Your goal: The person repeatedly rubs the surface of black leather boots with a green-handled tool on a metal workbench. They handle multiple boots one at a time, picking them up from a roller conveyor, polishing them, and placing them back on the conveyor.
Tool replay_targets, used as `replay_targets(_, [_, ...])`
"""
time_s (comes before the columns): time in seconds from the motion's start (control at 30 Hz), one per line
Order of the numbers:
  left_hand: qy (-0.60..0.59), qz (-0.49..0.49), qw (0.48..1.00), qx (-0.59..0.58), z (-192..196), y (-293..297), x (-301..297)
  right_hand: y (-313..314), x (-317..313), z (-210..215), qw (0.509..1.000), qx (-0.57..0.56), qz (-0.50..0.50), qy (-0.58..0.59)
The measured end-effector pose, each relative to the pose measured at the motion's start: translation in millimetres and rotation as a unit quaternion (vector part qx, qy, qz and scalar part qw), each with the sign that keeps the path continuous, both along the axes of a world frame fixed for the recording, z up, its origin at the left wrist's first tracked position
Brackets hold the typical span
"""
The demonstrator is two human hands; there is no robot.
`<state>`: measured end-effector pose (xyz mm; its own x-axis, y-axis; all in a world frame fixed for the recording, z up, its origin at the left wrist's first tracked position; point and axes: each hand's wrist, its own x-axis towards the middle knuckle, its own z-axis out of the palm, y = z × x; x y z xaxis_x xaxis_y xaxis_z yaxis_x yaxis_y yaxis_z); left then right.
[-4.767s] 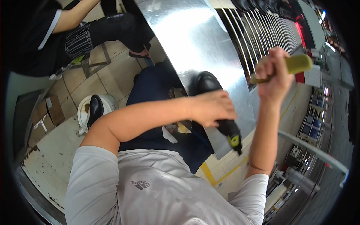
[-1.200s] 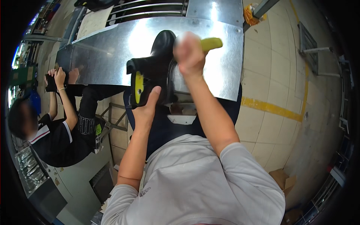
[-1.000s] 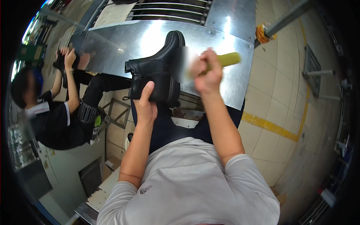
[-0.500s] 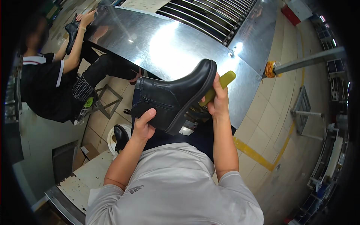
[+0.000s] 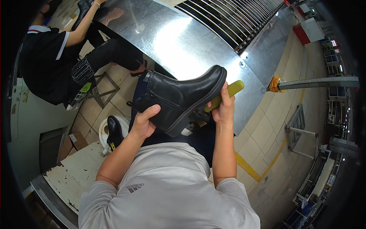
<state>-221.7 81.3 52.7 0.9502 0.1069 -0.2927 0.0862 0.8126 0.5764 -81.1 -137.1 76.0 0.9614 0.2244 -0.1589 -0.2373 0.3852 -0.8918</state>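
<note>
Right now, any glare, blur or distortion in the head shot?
Head view: strong white glare on the metal bench, milder highlights on the black boot; left hand, right hand and olive handle fairly sharp; fisheye bending toward the dark rim, racks at far right soft.

L hand (image 5: 142,124) grips blk boot (image 5: 187,91), R hand (image 5: 224,108) holds olive tool (image 5: 236,88) nr toe.

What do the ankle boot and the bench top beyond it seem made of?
The ankle boot: probably leather or a synthetic lookalike, smooth and semi-gloss, from its soft highlights and seams. The bench top: likely bare sheet metal, silvery and satin, since it throws back blurred glare.
</note>
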Motion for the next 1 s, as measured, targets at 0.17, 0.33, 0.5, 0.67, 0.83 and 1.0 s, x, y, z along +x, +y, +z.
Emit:
replay_targets(0.17, [-0.008,-0.03,1.0,-0.003,-1,5,-1,-9,3,-8,0.999,0.045,0.03,-0.005])
replay_targets(0.33, [-0.012,-0.145,0.986,0.085,-22,-11,20,-13,39,-10,0.998,0.017,-0.048,0.029])
replay_targets(0.5, [-0.008,-0.107,0.993,0.055,-42,-70,67,-39,88,4,0.95,-0.229,-0.182,-0.107])
replay_targets(0.67, [0.029,-0.066,0.992,0.1,-45,-77,78,-42,74,29,0.966,0.002,-0.191,-0.175])
replay_targets(0.83, [0.037,-0.013,0.995,0.094,-44,-80,79,-19,62,12,0.968,0.115,-0.177,-0.135])
replay_targets(1.0, [0.013,0.015,0.99,0.14,-54,-80,78,-1,75,6,0.971,0.11,-0.175,-0.121])
